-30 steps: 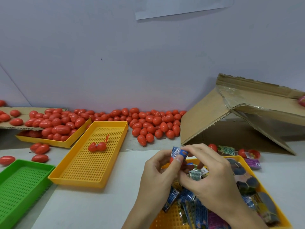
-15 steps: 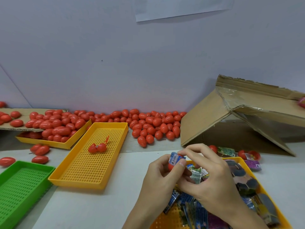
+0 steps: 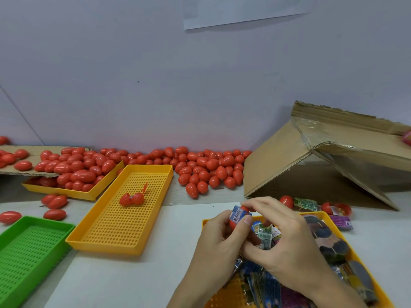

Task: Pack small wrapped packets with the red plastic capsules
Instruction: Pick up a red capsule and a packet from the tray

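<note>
Holding a red capsule (image 3: 236,221) above the near-right yellow tray (image 3: 205,221), the left hand (image 3: 219,243) curls its grip round it; the right hand (image 3: 287,238) pinches the blue packet (image 3: 237,213) at its top.

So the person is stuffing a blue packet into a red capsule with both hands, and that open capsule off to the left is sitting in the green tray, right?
Not quite. The open capsule lies in the empty-looking yellow tray, not the green tray, as the head view shows. The rest holds: the left hand and right hand work a blue packet into a red capsule.
</note>
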`<state>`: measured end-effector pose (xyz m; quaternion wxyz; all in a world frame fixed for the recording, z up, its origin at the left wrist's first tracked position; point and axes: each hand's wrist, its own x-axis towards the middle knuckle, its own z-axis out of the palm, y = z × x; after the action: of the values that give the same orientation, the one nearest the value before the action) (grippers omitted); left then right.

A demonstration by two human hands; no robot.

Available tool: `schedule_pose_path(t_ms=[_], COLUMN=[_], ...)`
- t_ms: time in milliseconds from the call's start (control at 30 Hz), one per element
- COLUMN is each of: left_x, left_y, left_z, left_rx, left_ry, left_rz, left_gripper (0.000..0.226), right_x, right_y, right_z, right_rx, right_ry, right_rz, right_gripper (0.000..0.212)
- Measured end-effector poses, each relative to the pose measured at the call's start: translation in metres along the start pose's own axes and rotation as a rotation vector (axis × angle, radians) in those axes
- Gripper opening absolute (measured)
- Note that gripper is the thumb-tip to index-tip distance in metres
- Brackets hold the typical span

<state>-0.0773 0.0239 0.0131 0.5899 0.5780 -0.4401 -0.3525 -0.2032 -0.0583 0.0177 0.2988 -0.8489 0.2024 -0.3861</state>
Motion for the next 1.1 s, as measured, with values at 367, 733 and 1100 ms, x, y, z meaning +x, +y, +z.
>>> schedule_pose_path(t_ms=[367,733,1100], left_x=[0.0014,0.0018,0.0024], left_y=[0.0009,0.0017,0.0020], left_z=[0.0039,0.0019,0.0079], left_rx=[-0.100,-0.232,-0.369], left_ry=[0.026,0.065,0.108], left_rz=[-0.033,-0.074,-0.055], left_gripper=[0.033,0.041,0.038], right_x=[-0.0015,-0.0005,-0.0007], right_y=[-0.0015,-0.0043,-0.0068], right_z=[0.0033,0.0021,0.0046], right_rx=[-0.058,0.061,0.010], right_ry=[0.124,0.086,0.137], right_rz=[-0.035,0.009,-0.023], right_gripper=[0.044,0.050,0.051])
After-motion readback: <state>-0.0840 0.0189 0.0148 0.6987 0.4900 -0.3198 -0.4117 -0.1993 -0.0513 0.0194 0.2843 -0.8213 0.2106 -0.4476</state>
